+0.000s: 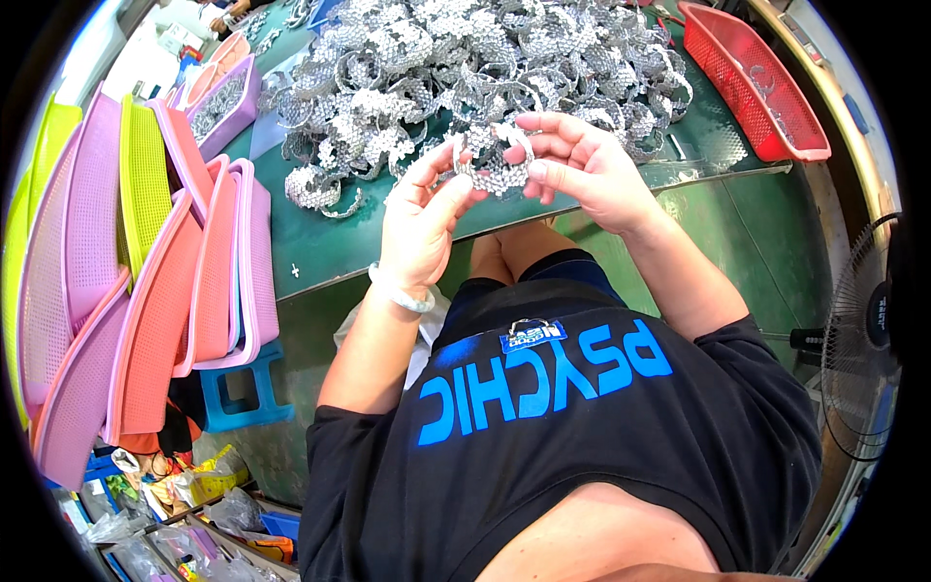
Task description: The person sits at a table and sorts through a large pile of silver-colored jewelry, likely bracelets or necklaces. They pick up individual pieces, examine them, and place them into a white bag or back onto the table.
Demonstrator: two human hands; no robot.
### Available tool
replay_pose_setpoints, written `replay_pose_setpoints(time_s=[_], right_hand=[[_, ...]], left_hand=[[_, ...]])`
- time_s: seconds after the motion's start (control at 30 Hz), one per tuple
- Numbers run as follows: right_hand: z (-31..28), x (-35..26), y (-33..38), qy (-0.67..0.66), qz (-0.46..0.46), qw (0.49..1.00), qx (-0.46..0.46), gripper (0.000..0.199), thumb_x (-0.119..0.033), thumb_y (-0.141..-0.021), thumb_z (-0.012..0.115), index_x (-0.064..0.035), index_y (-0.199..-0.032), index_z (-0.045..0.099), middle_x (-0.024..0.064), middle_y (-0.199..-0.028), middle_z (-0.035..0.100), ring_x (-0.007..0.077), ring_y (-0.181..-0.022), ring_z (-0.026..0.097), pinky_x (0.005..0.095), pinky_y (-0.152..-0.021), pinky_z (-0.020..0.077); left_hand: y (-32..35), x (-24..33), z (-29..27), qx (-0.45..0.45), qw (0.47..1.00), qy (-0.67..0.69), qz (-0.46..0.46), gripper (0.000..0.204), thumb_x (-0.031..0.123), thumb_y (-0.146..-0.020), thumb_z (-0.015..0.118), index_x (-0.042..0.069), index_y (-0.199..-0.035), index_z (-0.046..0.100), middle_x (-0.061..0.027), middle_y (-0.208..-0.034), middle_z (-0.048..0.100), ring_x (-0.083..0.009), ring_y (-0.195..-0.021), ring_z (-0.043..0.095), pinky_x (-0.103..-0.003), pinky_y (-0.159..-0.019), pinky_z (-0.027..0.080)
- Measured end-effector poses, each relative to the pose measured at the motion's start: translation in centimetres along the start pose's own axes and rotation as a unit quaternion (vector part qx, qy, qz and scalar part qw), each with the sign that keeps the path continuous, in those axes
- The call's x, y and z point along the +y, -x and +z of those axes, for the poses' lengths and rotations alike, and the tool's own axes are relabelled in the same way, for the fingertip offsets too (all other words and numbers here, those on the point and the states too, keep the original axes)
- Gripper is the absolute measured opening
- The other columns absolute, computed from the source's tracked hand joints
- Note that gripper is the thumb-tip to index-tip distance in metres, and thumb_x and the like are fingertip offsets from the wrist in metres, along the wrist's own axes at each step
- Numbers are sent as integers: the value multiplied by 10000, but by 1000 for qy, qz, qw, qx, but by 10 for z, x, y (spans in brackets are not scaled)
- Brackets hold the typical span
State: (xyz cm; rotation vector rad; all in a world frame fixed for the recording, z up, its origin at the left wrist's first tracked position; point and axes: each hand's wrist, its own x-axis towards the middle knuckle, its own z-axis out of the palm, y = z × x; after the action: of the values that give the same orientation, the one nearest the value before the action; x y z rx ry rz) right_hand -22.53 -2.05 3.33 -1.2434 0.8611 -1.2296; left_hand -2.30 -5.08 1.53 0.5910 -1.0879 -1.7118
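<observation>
Holding a silver sequinned band in both hands

Pinching a short curved sequinned band (493, 165) between them, the left hand (422, 218) and the right hand (582, 170) are hovering just off the near edge of the green surface (320, 242), above the person's lap. The band is looking like a strip of small shiny silver discs set close together, bending into an arc with its ends turned up toward the fingertips. The left fingers (456, 186) are closing on its left end with the thumb pressing from below; the right fingers (543, 145) are curling over its right end, thumb underneath, so both hands are gripping the same piece and nothing else.

Lying behind the hands and covering the middle and far part of the surface, a big heap of similar silver bands (465, 68) is sitting tangled, some loops spilling toward the near edge. A red mesh basket (766, 92) is resting at the right end of the surface. Leaning at the left end, a stack of pink, purple and yellow-green trays (145, 262) is standing on edge. A white bangle (400, 296) is circling the left wrist.
</observation>
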Motion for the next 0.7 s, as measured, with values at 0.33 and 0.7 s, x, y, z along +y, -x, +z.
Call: replay_pose_setpoints(time_s=[0.33, 0.7], right_hand=[[-1, 8, 6, 162, -172, 971, -36, 588, 143, -785, 505, -13, -1330, 350, 111, -1196, 540, 135, -981, 542, 249, -841, 444], [-3, 10, 6, 19, -206, 978, -26, 769, 92, -752, 609, -89, -1399, 234, 128, -1290, 437, 167, -1057, 502, 306, -889, 416]], left_hand=[[2, 8, -2, -73, 993, 72, -53, 403, 43, -890, 529, 8, -1278, 428, -100, -1235, 493, -230, -1067, 542, -356, -932, 444], [0, -3, 1, -138, 985, -23, 104, 755, -38, -793, 606, 105, -1401, 182, -159, -1308, 428, -301, -1196, 446, -439, -992, 376]])
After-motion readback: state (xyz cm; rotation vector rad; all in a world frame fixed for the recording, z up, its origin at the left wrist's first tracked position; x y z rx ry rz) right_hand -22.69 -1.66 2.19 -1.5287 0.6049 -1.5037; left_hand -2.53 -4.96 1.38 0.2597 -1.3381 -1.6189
